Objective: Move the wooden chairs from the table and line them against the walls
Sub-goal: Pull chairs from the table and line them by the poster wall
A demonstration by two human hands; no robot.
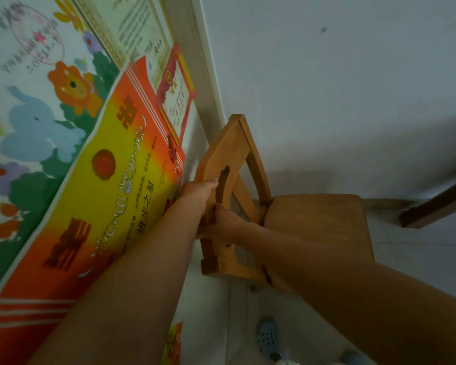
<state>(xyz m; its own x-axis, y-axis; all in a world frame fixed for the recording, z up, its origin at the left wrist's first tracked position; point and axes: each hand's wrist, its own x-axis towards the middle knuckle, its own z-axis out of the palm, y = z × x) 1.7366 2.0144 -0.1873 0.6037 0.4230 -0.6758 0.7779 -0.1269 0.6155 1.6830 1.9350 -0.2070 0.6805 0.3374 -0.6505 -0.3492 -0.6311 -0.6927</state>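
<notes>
Where the poster-covered wall point(63, 143) meets a plain grey wall point(340, 88), a small wooden chair point(316, 227) stands in the corner, seen from the head camera looking steeply down. Its backrest point(227, 154) lies close against the poster side, and its seat point(319, 222) extends toward the right, alongside the grey wall. The left hand point(199, 192) is closed over the upper rail of the backrest, fingers wrapped around the far face beside the cut-out slot. The right hand point(223, 223) grips the same rail just below, fingers curled around the wood, so that both hands touch the backrest and nearly touch each other. Both forearms reach in from the lower edge of the frame. A dark wooden piece of furniture point(435, 206) enters at the right edge, well apart from the chair; what it belongs to cannot be told. On the pale floor point(211, 325) below the chair a light blue perforated shoe point(267, 335) is visible. The posters show cartoon animals, flowers and orange-yellow certificate designs, partly blurred.
</notes>
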